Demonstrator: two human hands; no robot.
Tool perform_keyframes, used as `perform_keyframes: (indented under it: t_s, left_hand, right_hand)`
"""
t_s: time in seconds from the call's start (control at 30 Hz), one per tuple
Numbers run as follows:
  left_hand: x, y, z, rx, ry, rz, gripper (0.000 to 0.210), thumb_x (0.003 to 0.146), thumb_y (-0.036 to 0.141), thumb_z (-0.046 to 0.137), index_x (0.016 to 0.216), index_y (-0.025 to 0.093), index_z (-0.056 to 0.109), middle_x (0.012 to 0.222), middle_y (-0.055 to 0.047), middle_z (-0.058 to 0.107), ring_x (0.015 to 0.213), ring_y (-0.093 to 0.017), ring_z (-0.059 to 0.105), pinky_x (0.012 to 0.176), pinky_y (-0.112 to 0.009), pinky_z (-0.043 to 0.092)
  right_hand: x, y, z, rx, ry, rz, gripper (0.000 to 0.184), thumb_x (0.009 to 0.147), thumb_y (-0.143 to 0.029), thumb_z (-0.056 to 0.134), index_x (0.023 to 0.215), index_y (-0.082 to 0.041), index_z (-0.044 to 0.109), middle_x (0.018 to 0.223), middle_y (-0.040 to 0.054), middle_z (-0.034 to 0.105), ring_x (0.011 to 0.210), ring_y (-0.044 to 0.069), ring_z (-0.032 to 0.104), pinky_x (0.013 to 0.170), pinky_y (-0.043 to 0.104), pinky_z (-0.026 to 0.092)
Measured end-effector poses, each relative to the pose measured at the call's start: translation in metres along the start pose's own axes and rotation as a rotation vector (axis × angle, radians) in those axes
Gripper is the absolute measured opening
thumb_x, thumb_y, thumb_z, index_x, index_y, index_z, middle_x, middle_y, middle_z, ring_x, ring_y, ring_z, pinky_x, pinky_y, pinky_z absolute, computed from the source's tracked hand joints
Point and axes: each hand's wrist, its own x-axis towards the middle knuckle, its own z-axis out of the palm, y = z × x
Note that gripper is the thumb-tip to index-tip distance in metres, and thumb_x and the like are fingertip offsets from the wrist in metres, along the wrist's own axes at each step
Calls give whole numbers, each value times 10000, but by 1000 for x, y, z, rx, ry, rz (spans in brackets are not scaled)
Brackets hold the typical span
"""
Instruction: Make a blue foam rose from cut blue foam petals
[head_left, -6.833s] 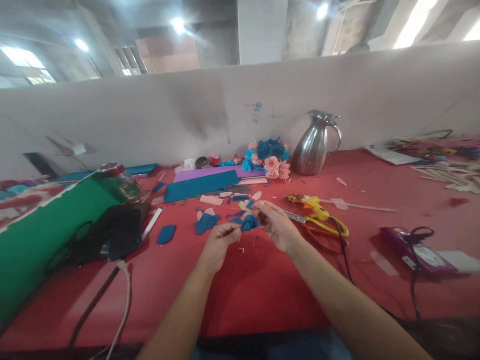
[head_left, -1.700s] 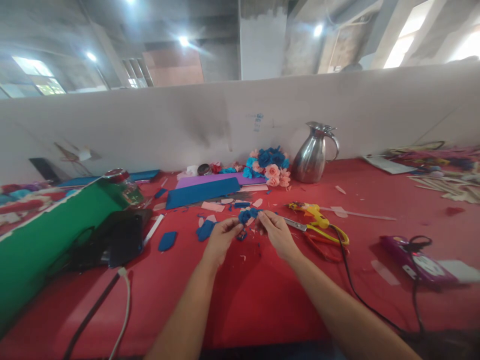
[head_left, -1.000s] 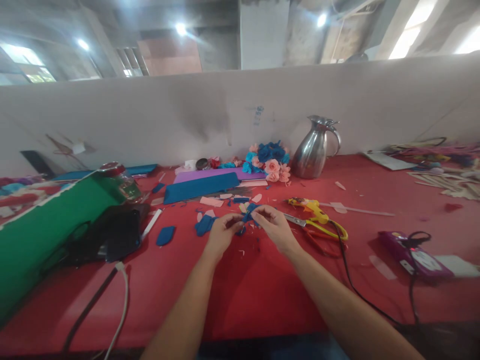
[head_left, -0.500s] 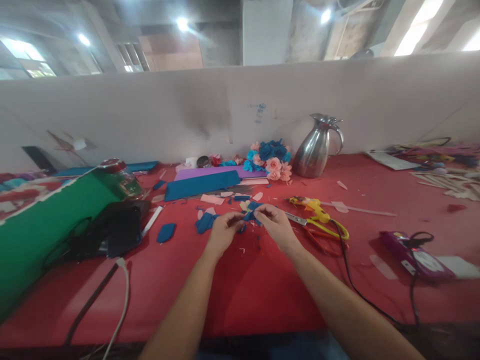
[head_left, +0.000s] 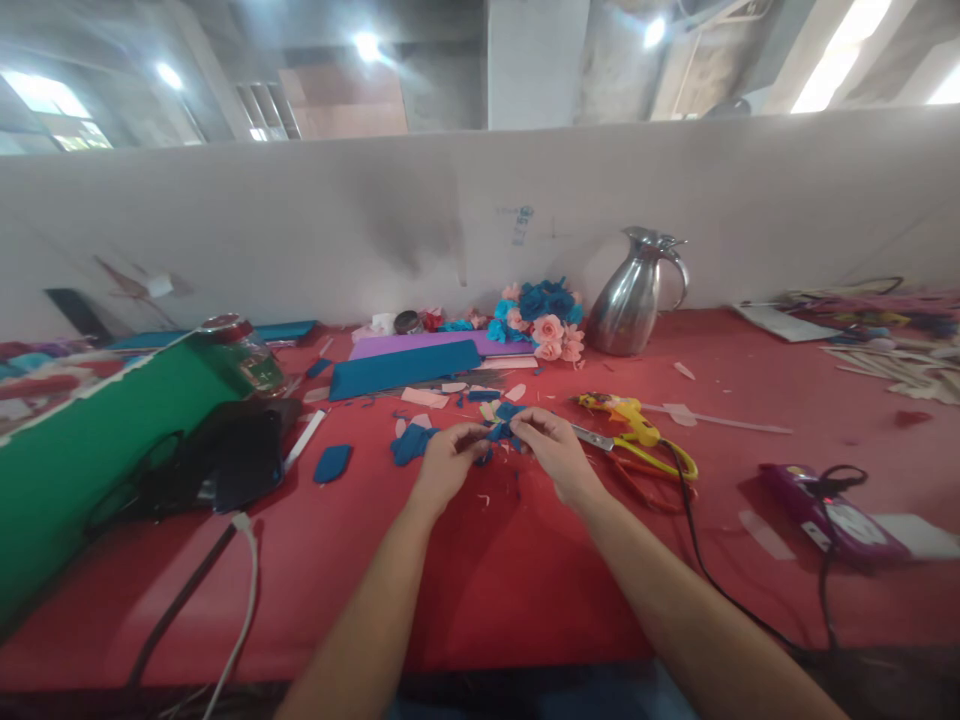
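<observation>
Between my two hands is a small piece of blue crepe paper (head_left: 504, 428), pinched by the fingertips of both. My left hand (head_left: 448, 462) is closed on its left side, my right hand (head_left: 553, 448) on its right side. Fingers cover part of the piece. Just left of my left hand lie crumpled blue paper petals (head_left: 411, 446), and farther left a cut blue paper piece (head_left: 332, 464). Beyond my hands a folded blue paper sheet (head_left: 405, 370) rests on a purple sheet (head_left: 367, 346). Pink and blue paper flowers (head_left: 547, 325) stand behind.
To the right lie a yellow glue gun (head_left: 634, 418) with a black cord and scissors (head_left: 598, 438). A steel jug (head_left: 628, 305) stands at the back. At far right is a purple power strip (head_left: 836, 515). Left are a green board (head_left: 112, 450), a jar (head_left: 244, 355) and a dark phone (head_left: 249, 462).
Almost nothing differs. Both hands keep their pinch on the blue paper, with only a slight shift of the fingers.
</observation>
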Motion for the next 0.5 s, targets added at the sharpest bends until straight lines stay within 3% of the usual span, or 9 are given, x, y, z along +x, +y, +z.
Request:
perform_keyframes:
  t_s: [0.23,0.5]
  left_hand:
    - [0,2,1,-10,2,-12,181,595,270,728,753,183,710,663,-4,671,626,-159,569,640,-276,435]
    - [-1,2,2,-5,2,-20,153,602,246,715,742,183,712,669,-4,674,606,-149,560,637,-275,425]
  right_hand:
    - [2,5,1,11,5,27,274,706,-460,614,674,-191,567,565,-37,509,504,99,428,515,241,356]
    - [2,7,1,-24,10,-15,233,720,-415,593,661,-192,556,564,-37,492,512,99,425,513,238,351]
